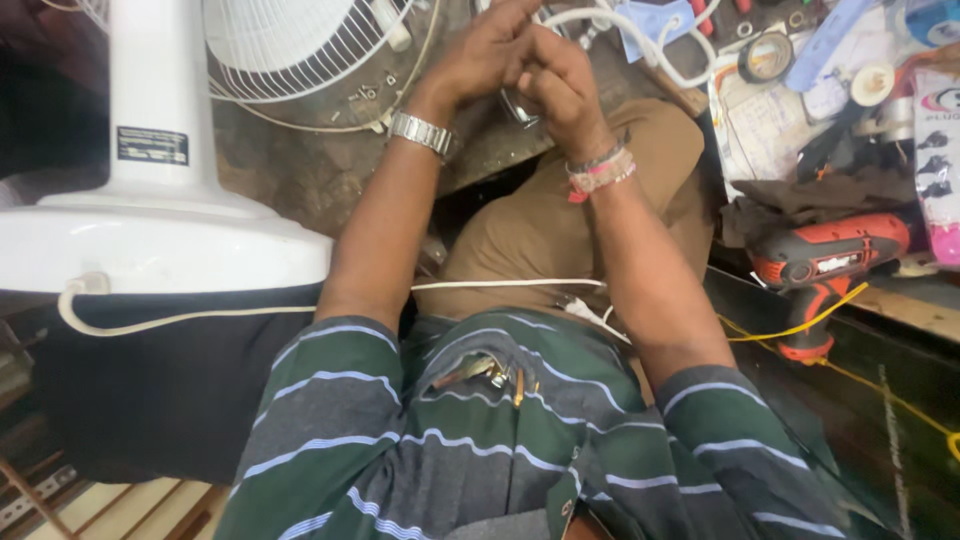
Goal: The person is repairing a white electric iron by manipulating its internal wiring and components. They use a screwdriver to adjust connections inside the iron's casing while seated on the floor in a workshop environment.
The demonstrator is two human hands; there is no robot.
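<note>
My left hand (480, 55) and right hand (555, 80) are pressed together over the worktop (300, 170), both pinched around a small shiny metal part (518, 105) between the fingers; what it is I cannot tell. White cables (620, 25) lie just beyond, fan guard (290, 45) to the left, red cordless drill (830, 260) well right. Risk: part slipping from the pinch into my lap or the clutter.

We see our left hand (487, 55) and right hand (558, 82) pressed together around a small shiny metal part (520, 106), over the workbench's (300, 175) near edge. A white fan base (160, 235) stands at its left; a red drill (830, 262) lies right.
</note>
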